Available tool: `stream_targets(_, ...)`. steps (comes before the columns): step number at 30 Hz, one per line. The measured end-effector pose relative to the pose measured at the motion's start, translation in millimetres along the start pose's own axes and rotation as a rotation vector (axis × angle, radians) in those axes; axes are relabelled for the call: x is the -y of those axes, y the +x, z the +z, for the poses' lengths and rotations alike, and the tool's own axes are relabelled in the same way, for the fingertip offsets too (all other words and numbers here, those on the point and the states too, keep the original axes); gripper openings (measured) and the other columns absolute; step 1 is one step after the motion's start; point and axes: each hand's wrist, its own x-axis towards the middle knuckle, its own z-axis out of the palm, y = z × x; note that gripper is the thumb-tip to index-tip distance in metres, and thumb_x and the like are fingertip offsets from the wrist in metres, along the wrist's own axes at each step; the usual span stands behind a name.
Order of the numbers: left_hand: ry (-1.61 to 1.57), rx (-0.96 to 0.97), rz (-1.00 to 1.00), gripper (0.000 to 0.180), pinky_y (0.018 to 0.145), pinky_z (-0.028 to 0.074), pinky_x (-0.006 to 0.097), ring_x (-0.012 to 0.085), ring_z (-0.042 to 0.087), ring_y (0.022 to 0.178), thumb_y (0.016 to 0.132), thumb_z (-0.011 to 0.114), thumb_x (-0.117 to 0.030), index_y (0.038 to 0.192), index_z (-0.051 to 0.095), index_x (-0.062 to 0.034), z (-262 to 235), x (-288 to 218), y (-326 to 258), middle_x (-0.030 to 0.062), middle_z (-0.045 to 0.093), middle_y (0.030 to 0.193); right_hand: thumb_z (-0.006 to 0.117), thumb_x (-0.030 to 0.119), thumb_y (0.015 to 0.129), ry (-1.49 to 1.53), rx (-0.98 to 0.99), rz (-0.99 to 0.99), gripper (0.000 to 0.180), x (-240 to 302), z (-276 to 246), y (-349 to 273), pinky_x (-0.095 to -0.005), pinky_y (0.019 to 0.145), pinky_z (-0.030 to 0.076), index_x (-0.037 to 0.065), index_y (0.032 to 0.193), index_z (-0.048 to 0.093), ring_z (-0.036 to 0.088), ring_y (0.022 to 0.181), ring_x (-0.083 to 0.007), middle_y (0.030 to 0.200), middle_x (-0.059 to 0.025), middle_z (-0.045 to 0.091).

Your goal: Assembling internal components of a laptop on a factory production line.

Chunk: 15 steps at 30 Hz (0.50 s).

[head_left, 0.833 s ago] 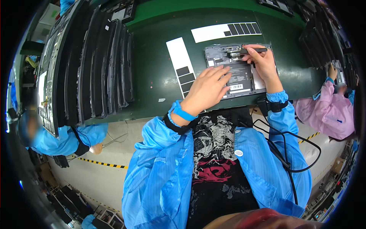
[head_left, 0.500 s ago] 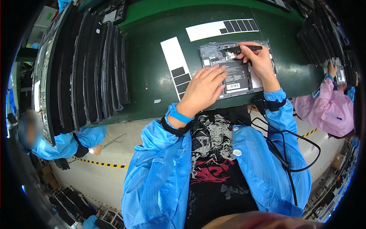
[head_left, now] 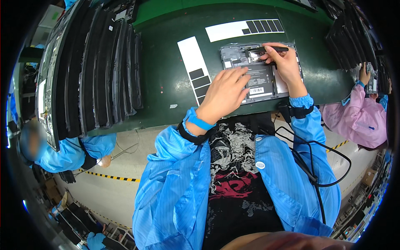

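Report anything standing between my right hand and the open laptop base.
Nothing visible does: the right hand is over the laptop base, a slim black tool in its grip. The left hand covers part of the base's left side, apart from the right hand.

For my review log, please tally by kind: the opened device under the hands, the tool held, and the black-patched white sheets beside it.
Opened device: 1
Black handheld tool: 1
White sheets with black patches: 2
Total: 4
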Motion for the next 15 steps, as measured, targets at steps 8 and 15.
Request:
stream_targets(8,0.26,0.031,-0.042,0.055,0.086,0.042,0.04,0.0291,0.05,0.105,0.08,0.064,-0.037,0.125,0.053,-0.0062,7.4,-5.4,26.9,0.0148,0.048,0.132,0.061,0.014,0.09,0.016,0.024,-0.022,0.024,-4.8,-2.0,0.7,-0.0227,0.064,0.049,-0.003,0.106,0.064,0.065,0.075,-0.0132,0.085,-0.0103,0.068)
stream_targets(15,0.414,0.004,-0.016,0.062,0.087,0.041,0.04,0.0303,0.049,0.105,0.079,0.063,-0.043,0.128,0.052,-0.0072,19.5,-7.5,24.2,0.0204,0.048,0.131,0.06,0.016,0.092,0.063,-0.082,-0.096,0.025,-2.4,10.6,-0.9,-0.0245,0.073,0.051,-0.001,0.11,0.063,0.064,0.087,-0.0145,0.1,-0.0095,0.067)
